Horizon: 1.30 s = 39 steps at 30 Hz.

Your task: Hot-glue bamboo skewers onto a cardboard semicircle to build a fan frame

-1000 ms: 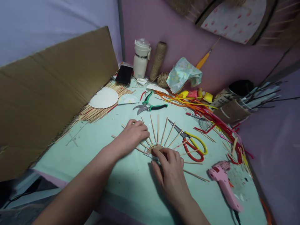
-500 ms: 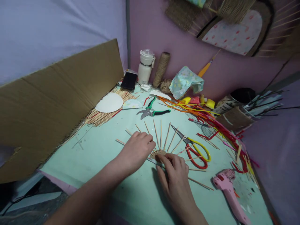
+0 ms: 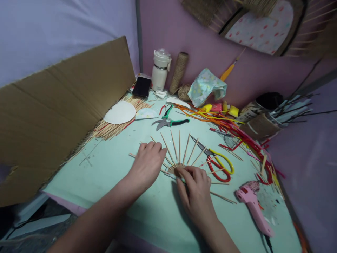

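Thin wooden sticks fan out from a small brown cardboard half-disc, which lies on the table with a pale patterned strip along its straight edge. My left hand is closed over the sticks on the fan's left side, its fingertips mostly hidden behind the knuckles. My right hand presses its thumb and fingers on the half-disc and covers part of it. Scissors with one red and one yellow handle lie beside the fan, their blades close to the stick tips.
Green-handled pruning shears lie behind the fan. A pink glue gun rests at the right. A pile of sticks under a white oval lies by the cardboard panel. A white bottle and twine spool stand at the back.
My left hand has shifted slightly left, away from the half-disc and outward along the sticks. My right hand stays on the half-disc. The whole view has moved a little.
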Each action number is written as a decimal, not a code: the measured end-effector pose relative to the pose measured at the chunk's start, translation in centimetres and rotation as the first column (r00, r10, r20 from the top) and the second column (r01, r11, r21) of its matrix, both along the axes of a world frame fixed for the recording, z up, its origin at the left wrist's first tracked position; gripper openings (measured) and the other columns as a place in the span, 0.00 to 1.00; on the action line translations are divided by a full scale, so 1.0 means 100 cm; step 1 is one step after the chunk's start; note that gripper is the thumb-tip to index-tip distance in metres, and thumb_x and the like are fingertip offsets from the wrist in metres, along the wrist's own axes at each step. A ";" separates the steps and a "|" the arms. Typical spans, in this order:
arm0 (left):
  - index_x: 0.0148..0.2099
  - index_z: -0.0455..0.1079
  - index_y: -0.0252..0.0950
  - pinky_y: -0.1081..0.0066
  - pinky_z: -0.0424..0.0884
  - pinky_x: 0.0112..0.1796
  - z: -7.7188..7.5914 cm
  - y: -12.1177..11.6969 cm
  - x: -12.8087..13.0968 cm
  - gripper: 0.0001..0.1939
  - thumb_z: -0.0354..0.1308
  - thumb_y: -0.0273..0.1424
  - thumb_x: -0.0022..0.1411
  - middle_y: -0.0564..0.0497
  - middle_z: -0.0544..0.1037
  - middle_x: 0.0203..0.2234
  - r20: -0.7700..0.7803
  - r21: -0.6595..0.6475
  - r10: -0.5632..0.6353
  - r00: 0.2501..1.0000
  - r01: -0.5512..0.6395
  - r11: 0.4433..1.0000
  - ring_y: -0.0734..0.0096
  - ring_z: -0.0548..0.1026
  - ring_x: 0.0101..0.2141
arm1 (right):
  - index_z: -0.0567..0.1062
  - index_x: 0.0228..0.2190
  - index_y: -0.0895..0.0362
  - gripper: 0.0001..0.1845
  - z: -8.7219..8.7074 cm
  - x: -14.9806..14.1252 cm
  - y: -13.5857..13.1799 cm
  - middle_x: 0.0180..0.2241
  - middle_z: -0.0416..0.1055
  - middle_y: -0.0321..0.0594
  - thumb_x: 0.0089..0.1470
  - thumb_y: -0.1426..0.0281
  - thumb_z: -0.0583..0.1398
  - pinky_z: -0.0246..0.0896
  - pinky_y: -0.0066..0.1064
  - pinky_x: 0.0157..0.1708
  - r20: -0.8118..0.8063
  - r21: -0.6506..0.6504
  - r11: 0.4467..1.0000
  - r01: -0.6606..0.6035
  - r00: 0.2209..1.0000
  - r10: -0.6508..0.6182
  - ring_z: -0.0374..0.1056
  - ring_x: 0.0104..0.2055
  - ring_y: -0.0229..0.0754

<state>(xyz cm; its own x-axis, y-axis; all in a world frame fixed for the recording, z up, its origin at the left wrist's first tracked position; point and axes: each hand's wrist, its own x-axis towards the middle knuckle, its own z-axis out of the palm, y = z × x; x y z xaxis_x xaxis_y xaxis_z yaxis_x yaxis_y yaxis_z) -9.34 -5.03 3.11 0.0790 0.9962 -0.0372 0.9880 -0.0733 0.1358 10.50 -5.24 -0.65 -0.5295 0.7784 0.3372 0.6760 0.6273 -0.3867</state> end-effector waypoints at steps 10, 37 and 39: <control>0.46 0.75 0.38 0.58 0.60 0.46 0.011 -0.002 -0.001 0.11 0.51 0.26 0.70 0.46 0.76 0.44 0.106 -0.041 -0.161 0.981 0.166 0.985 0.57 0.70 0.48 | 0.75 0.49 0.52 0.14 0.005 -0.005 -0.001 0.46 0.69 0.45 0.65 0.70 0.54 0.55 0.42 0.44 0.066 -0.062 0.997 0.041 0.997 -0.037 0.60 0.46 0.49; 0.41 0.77 0.34 0.62 0.67 0.45 -0.002 -0.001 0.000 0.13 0.50 0.25 0.70 0.47 0.78 0.38 0.189 -0.061 -0.252 0.949 0.267 0.962 0.61 0.74 0.43 | 0.75 0.51 0.50 0.17 0.003 -0.007 0.000 0.46 0.68 0.45 0.62 0.69 0.57 0.54 0.42 0.44 0.129 -0.078 0.996 0.046 0.991 -0.036 0.61 0.46 0.49; 0.41 0.77 0.35 0.62 0.68 0.45 -0.003 -0.001 0.000 0.14 0.49 0.24 0.70 0.47 0.79 0.37 0.197 -0.066 -0.244 0.949 0.261 0.963 0.62 0.74 0.42 | 0.75 0.52 0.50 0.17 0.003 -0.007 -0.001 0.46 0.68 0.46 0.62 0.69 0.57 0.54 0.43 0.44 0.132 -0.085 0.995 0.044 0.991 -0.032 0.61 0.46 0.50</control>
<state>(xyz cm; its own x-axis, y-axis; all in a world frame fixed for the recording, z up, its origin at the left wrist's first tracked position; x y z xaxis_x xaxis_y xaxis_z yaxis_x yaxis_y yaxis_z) -9.34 -5.12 2.78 0.3420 0.9357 -0.0869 0.8954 -0.2964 0.3324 9.79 -5.30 -0.32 -0.5339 0.8222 0.1972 0.7468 0.5680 -0.3460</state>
